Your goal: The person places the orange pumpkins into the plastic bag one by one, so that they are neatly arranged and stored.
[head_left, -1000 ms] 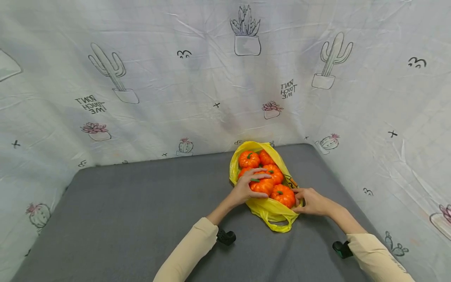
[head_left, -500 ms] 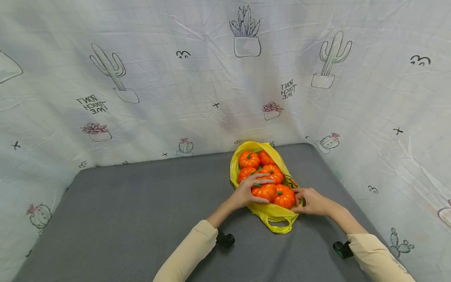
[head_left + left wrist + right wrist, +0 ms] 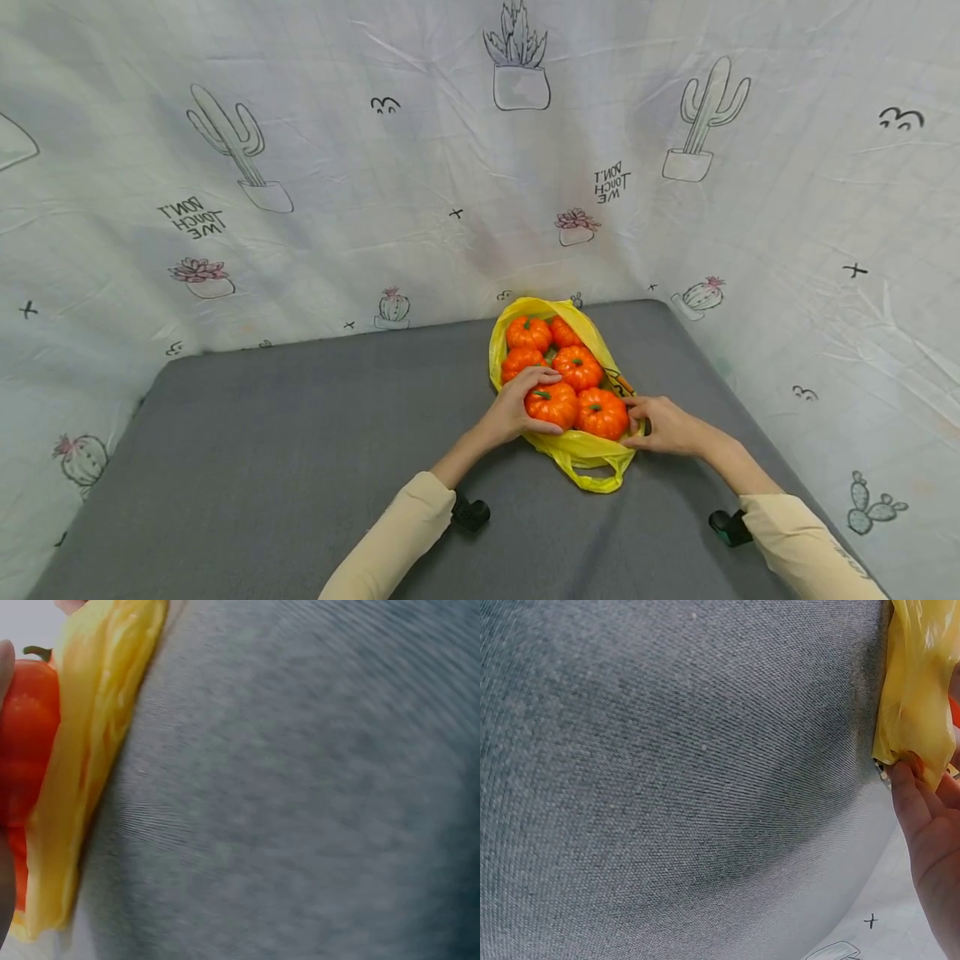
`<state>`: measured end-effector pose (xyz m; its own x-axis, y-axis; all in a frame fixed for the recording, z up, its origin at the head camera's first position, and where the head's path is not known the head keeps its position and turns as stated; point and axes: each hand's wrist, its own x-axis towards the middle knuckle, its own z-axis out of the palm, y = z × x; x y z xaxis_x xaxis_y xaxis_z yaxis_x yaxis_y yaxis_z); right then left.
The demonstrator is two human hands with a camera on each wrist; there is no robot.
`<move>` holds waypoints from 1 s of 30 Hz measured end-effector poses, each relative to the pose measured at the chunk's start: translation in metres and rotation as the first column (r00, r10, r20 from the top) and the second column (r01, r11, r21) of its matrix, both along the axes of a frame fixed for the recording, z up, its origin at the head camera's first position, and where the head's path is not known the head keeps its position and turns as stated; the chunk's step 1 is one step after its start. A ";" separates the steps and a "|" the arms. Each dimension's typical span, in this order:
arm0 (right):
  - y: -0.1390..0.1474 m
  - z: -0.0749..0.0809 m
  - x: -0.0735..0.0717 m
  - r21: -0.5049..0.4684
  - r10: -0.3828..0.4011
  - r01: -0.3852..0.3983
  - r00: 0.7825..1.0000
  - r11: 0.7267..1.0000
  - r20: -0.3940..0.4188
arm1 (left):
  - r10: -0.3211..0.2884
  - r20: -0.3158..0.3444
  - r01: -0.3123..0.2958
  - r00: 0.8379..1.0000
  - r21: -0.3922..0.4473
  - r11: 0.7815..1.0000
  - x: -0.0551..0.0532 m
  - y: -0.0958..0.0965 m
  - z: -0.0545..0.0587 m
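A yellow plastic bag (image 3: 587,452) lies with its mouth spread wide, several small orange pumpkins (image 3: 577,367) with green stems inside. Around the near-left pumpkin (image 3: 553,408) curve the fingers and thumb of my left hand (image 3: 510,412). In the left wrist view that pumpkin (image 3: 28,742) shows just behind the bag's yellow side. My right hand (image 3: 666,427) pinches the bag's right edge, close beside the near-right pumpkin (image 3: 602,414). The right wrist view has its thumb and fingers on the bag (image 3: 919,690); part of that hand is cut off by the frame.
The bag rests near the far right part of a grey cloth-covered table (image 3: 315,450). A pale curtain (image 3: 420,158) with cactus drawings hangs behind and to the right. Black wrist cameras (image 3: 471,513) sit below both sleeves.
My left hand first came towards me with its pumpkin, then shifted left, uncovering more of the pumpkins behind. The right hand keeps its place at the bag's edge. The head view tilts slightly.
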<state>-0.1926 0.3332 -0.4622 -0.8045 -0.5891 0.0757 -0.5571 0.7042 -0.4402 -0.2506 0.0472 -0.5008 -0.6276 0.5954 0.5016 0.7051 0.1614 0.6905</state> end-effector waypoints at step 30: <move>0.003 -0.003 0.004 0.007 -0.041 0.041 0.999 0.999 0.004 | 0.043 -0.046 -0.048 0.998 -0.126 0.991 0.005 -0.008 0.003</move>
